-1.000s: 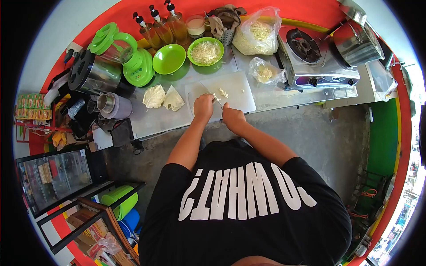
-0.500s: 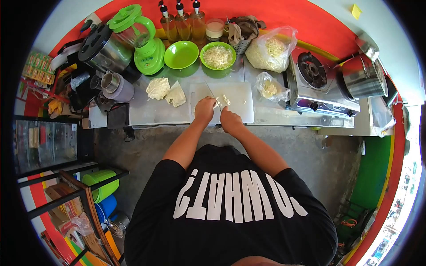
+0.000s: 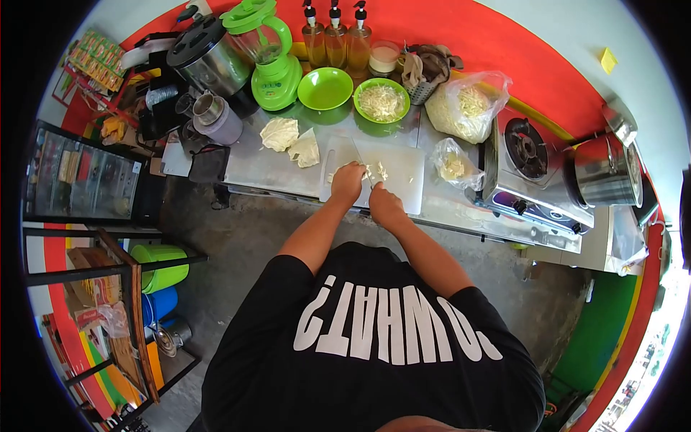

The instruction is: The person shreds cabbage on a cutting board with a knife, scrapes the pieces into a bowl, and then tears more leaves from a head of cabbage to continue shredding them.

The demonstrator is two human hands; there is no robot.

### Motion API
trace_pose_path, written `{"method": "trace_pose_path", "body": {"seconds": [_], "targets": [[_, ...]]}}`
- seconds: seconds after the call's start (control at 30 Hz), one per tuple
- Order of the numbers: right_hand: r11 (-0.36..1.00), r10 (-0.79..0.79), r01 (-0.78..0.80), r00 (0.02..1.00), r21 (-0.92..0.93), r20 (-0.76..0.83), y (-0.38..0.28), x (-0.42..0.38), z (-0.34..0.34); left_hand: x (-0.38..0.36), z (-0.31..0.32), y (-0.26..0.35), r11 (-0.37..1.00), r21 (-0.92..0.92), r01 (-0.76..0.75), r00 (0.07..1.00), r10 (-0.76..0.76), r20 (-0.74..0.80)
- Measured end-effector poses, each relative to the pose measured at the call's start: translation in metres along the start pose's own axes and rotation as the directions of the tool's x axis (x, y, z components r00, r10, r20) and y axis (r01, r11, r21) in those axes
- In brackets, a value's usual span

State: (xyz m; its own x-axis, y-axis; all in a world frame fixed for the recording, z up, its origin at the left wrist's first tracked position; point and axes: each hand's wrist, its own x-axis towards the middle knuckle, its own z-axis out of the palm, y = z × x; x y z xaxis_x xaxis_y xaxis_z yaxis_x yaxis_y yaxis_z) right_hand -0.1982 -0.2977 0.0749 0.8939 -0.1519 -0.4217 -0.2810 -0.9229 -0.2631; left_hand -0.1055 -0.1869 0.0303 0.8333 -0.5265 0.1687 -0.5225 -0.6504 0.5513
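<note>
A white cutting board lies on the steel counter. My right hand is closed round the handle of a knife, whose blade slants up and left over the board. My left hand is closed on a pale vegetable piece beside the blade, mostly hidden under the fingers. Small pale shreds lie right of the blade. Two cabbage leaves rest left of the board. Behind it, a green bowl holds pale shreds, next to an empty green bowl.
A green blender, a steel pot and pump bottles line the back. To the right are a bag of shreds, a smaller bag and a gas stove. A black rack stands at left.
The view has turned and shifted, so the counter appears tilted and farther right. Both hands remain at the board, with the knife still in the right hand.
</note>
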Motion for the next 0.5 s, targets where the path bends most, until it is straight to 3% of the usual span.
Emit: {"method": "trace_pose_path", "body": {"seconds": [0.17,0.37,0.5], "targets": [[0.999,0.037,-0.038,0.999,0.025,0.018,0.007,0.003,0.016,-0.001,0.006,0.003,0.999,0.002,0.05,0.997,-0.05,-0.064],[0.999,-0.041,0.041,0.999,0.0,0.029,0.0,0.013,-0.008,-0.004,0.01,-0.005,0.999,0.018,0.032,0.997,-0.03,-0.075],[0.998,-0.001,0.001,1.0,0.055,0.011,0.004,0.005,0.013,-0.007,0.009,0.003,0.993,0.001,0.119,0.993,-0.119,-0.028]]}}
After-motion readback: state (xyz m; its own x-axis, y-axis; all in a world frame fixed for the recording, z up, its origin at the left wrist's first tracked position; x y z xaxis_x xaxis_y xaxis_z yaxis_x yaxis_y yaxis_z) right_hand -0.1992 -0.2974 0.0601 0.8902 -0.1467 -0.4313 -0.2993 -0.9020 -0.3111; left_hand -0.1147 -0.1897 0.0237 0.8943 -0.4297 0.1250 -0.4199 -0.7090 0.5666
